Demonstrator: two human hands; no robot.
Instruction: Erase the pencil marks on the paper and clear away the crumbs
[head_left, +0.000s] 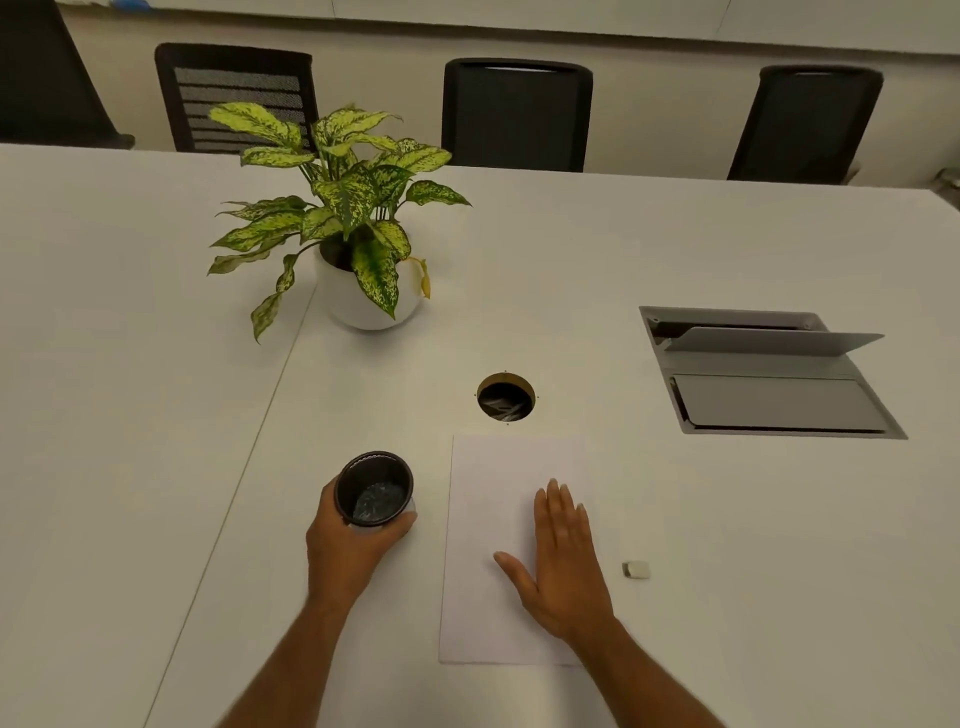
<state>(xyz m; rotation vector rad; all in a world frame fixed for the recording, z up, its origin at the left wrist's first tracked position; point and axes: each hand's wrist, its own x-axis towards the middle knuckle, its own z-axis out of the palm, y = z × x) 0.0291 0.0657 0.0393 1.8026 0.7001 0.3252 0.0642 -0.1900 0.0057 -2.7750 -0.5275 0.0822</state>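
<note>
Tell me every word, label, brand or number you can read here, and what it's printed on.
None: no readable text shows in this view.
paper: looks blank, no writing or pencil marks legible.
eraser: too small and blurred to tell whether it bears any print.
black cup, held by the left hand: no label visible.
white plant pot: plain.
table hatch: no markings readable.
The right hand lies flat on the paper.

White paper, black cup, grn/yellow speckled plant.
</note>
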